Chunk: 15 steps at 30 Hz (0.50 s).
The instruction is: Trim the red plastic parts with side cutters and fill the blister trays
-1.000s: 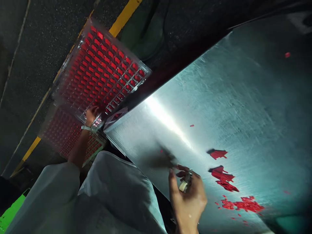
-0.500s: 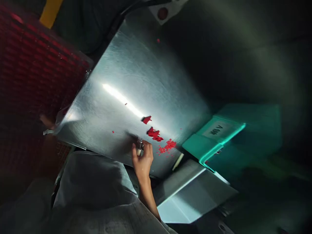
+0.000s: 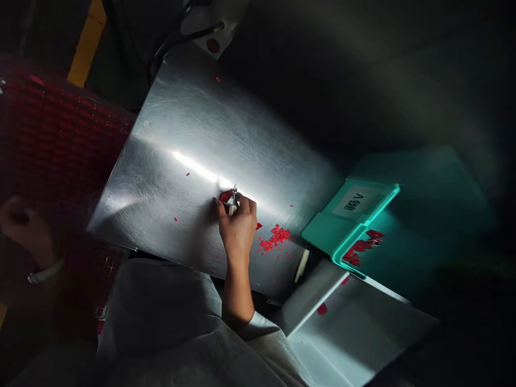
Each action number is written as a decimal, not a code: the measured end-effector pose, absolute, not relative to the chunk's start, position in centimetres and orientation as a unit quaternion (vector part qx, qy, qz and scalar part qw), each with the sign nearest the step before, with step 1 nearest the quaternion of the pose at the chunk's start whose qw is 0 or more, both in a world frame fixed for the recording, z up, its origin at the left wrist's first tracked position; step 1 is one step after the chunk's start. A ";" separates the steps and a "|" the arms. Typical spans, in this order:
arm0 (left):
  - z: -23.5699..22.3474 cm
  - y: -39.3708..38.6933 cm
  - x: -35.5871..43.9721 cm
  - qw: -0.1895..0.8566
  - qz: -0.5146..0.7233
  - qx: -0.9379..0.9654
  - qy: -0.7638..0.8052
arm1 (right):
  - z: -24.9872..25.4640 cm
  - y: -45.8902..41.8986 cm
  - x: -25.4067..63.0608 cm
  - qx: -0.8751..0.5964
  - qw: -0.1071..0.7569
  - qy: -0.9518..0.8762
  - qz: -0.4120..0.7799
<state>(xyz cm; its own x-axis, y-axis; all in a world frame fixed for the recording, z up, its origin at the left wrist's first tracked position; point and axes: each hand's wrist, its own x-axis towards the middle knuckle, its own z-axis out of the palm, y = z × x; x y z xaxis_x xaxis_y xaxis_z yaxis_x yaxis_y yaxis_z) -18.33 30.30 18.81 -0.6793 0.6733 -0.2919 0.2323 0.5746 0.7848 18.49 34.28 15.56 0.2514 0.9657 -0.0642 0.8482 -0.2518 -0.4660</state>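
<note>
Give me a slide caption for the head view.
Right hand holding small metal tool over red scraps on steel sheet, left hand by red tray.

The table top (image 3: 209,129) is a sheet of shiny metal with many fine scratches, and in this view it lies at a slant. Near its lower corner there is a small heap of red scraps (image 3: 277,237), and some tiny crumbs are spread around this heap. A few single red bits (image 3: 187,174) lie well apart from it on the metal, and one of them is close to the upper edge. A short cream stick (image 3: 302,265) lies at the lower edge, near the heap.
</note>
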 end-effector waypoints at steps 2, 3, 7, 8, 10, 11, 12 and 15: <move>19.9 30.1 -17.4 0.162 0.417 0.313 0.838 | 15.3 34.9 18.1 -0.763 0.178 -0.589 0.198; 20.1 30.0 -16.2 0.140 0.421 0.337 0.830 | 15.4 35.0 18.0 -0.755 0.187 -0.592 0.212; 19.8 30.2 -7.9 0.357 0.365 0.419 0.751 | 17.6 34.2 17.2 -0.680 0.242 -0.633 0.280; 20.0 30.3 -5.8 0.470 0.352 0.416 0.694 | 18.7 33.9 16.9 -0.652 0.255 -0.648 0.300; 21.0 30.5 -2.4 0.616 0.341 0.378 0.600 | 21.2 33.2 16.5 -0.593 0.275 -0.679 0.335; 21.9 30.5 -1.2 0.657 0.342 0.356 0.570 | 22.6 32.9 16.4 -0.564 0.282 -0.694 0.348; 23.0 30.5 -0.5 0.671 0.347 0.342 0.559 | 23.9 32.7 16.4 -0.536 0.287 -0.708 0.358; 26.8 30.2 0.0 0.663 0.357 0.338 0.565 | 27.8 32.4 17.3 -0.468 0.307 -0.743 0.368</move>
